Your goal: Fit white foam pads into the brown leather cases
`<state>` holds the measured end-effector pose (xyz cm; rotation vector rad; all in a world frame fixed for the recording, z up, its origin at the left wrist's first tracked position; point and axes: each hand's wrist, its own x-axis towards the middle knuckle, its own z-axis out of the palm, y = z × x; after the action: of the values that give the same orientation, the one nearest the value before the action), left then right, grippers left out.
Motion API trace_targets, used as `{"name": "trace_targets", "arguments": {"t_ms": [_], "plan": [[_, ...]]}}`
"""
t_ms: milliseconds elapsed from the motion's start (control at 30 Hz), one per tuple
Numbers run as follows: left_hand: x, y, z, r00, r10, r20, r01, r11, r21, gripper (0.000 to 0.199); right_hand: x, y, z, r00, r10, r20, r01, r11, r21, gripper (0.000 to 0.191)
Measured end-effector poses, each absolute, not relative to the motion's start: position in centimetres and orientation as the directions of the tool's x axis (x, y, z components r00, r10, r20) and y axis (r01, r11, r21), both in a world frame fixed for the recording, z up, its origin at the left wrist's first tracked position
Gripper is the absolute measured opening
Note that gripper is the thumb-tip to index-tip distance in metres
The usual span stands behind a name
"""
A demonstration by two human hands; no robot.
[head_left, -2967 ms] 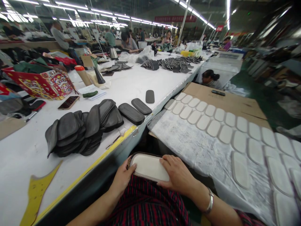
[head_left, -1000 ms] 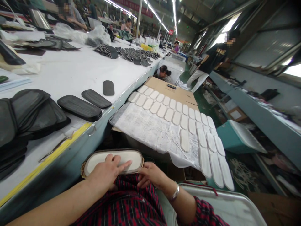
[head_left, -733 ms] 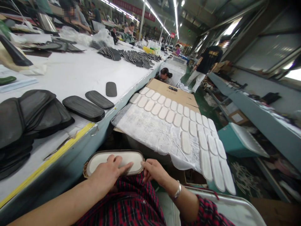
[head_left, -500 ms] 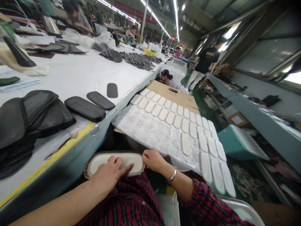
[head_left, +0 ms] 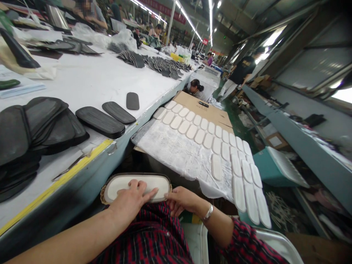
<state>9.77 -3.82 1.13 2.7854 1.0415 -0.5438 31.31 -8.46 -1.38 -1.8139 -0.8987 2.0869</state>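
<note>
An oval piece with a white face and a dark rim [head_left: 115, 187] rests over my lap, gathered brown edging showing at its left end. My left hand [head_left: 132, 198] lies on the white face with its fingers spread. At the right end of the piece, my right hand [head_left: 181, 200] has its thumb and forefinger closed on the rim; its other fingers are curled below. Rows of white oval pieces [head_left: 216, 167] lie on the low covered board to the right.
Stacks of dark oval pieces [head_left: 100, 121] lie on the white worktable [head_left: 90, 82] at left. Beyond the board is a cardboard sheet [head_left: 187, 99] and a crouching person [head_left: 196, 88]. A teal bin [head_left: 277, 168] stands right. Another person [head_left: 242, 71] stands in the aisle.
My right hand has shifted slightly down along the right end of the oval piece, and its lower fingers have come into view. My left hand stays spread on the white face. The view has shifted slightly.
</note>
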Motion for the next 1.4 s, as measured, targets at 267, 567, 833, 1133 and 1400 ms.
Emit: {"name": "trace_targets", "arguments": {"t_ms": [267,567,833,1133,1400], "plan": [[9.7,-3.1,1.6,0.72,0.579,-0.383,0.641,-0.766,0.047,0.081,31.2,-9.0,-1.0,-0.235,0.643,-0.729,0.056,-0.74,-0.671,0.036],[9.9,-3.0,1.8,0.72,0.553,-0.418,0.63,-0.774,0.061,0.11,33.6,-9.3,-5.1,-0.305,0.765,-0.568,-0.351,-0.644,-0.679,0.041],[10.3,-2.9,1.6,0.714,0.554,-0.428,0.633,-0.772,0.056,0.116,30.7,-9.1,-9.2,-0.217,0.853,-0.474,-0.456,-0.518,-0.724,0.06],[10.9,-2.9,2.8,0.674,0.564,-0.477,0.662,-0.747,0.052,0.111,32.9,-7.4,-4.7,-0.199,0.766,-0.612,-0.109,-0.638,-0.763,0.045],[6.6,-3.7,3.5,0.694,0.652,-0.306,0.694,-0.491,0.527,0.103,32.0,-6.8,-2.6,-0.057,0.668,-0.742,0.287,-0.701,-0.653,0.029]]}}
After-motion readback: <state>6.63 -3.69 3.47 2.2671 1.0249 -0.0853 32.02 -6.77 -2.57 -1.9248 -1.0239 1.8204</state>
